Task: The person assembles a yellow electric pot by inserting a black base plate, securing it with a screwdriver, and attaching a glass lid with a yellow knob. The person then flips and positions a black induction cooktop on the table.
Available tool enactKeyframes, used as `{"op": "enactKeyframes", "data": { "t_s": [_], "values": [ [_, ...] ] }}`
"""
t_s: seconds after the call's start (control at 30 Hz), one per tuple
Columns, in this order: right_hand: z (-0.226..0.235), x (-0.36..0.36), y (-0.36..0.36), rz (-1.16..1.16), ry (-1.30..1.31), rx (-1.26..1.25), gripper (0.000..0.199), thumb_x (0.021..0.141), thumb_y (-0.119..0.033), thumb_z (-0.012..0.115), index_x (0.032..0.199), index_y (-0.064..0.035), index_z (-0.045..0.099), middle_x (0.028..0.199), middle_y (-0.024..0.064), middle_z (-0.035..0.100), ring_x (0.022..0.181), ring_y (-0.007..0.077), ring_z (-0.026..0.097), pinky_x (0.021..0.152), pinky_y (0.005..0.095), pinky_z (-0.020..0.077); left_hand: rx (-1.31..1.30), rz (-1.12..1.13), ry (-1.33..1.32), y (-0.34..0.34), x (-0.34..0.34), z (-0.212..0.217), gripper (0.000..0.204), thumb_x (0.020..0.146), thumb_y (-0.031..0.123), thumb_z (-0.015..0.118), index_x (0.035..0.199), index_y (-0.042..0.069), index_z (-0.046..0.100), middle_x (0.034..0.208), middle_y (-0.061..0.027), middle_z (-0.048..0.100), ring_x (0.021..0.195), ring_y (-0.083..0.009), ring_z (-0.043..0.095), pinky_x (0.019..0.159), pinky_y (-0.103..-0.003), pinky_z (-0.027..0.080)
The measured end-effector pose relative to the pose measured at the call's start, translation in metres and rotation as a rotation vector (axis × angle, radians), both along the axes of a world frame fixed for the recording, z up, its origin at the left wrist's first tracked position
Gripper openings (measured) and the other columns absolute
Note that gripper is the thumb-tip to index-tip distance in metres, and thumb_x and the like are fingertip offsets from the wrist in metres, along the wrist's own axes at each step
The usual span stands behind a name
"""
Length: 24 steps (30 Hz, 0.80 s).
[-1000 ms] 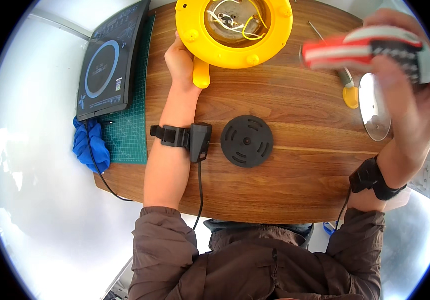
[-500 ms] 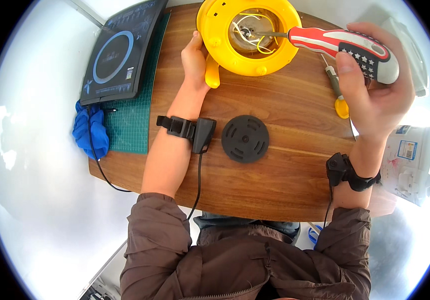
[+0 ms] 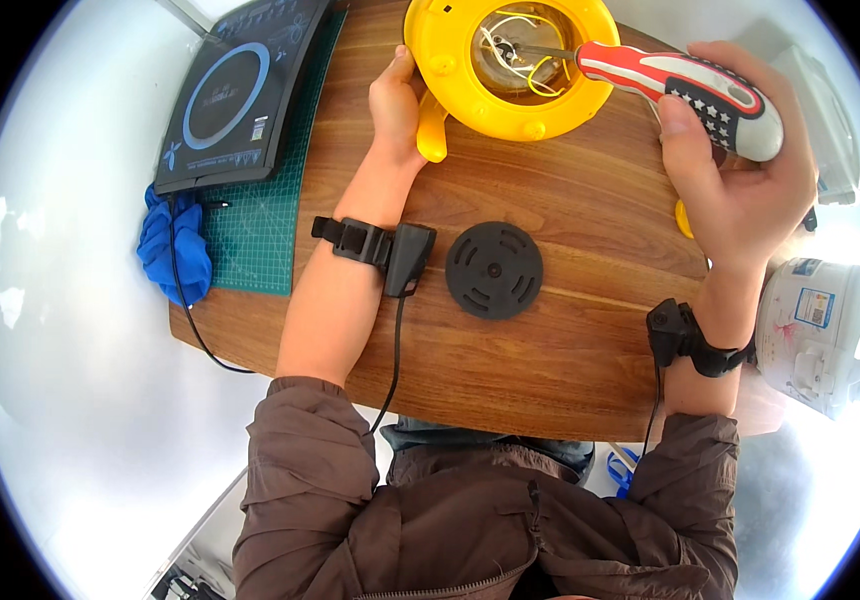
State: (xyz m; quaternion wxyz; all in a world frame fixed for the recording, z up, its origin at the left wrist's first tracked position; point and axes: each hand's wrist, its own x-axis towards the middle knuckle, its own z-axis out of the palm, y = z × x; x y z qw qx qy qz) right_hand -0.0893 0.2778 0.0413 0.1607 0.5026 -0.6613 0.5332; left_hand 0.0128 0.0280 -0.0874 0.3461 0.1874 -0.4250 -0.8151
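Screwdriver point(image 3: 685, 85) tip is down inside the open yellow housing point(image 3: 510, 65) at the far edge of the table, its metal shaft poking in among loose white and yellow wires point(image 3: 510, 55). Right hand point(image 3: 740, 170) is wrapped around the red, white and dark handle, thumb pressed along its side. Left hand point(image 3: 395, 100) is clamped on the housing's near-left rim, just by its yellow spout-like tab point(image 3: 432, 130), steadying it.

Risk here, as I read it: the tip sits close to those wires, so a slip could nick or snag one; and with the housing near the far edge, a hard push could shove it off if the left-hand grip gives.

Nearer the body, a round black vented cover point(image 3: 495, 270) lies flat between the forearms, apart from both. Surface is a wooden table point(image 3: 570, 370), with a green cutting mat point(image 3: 270, 230) at its left carrying a black induction hob point(image 3: 235, 95); blue cloth point(image 3: 175, 245) hangs at that corner. White appliance point(image 3: 815, 330) sits off to the right, pale floor all around.
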Motion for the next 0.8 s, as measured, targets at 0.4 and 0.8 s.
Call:
{"op": "enactKeyframes", "data": {
  "t_s": [0.4,0.8],
  "values": [
    [0.0037,0.0047,-0.0030,-0.024,0.111,0.034,0.036,0.086,-0.001,0.082,0.120,0.0027,0.069,0.102,0.0053,0.074,0.087,0.0059,0.068,0.068,0.0183,0.0566,0.047,0.031,-0.018,0.0015,-0.0005,0.0011,0.036,0.109,0.019,0.039,0.113,0.001,0.069,0.106,-0.0111,0.074,0.096,-0.0212,0.072,0.088,-0.033,0.059],
    [0.0041,0.0055,-0.0039,0.009,0.150,0.052,0.036,0.085,-0.001,0.082,0.119,0.0029,0.069,0.107,0.0071,0.074,0.093,0.0094,0.070,0.074,0.0202,0.0597,0.052,-0.015,0.020,-0.0015,-0.0007,-0.0014,0.033,0.108,0.015,0.039,0.113,-0.001,0.067,0.109,-0.0128,0.073,0.097,-0.0233,0.071,0.090,-0.034,0.058]
  ]
}}
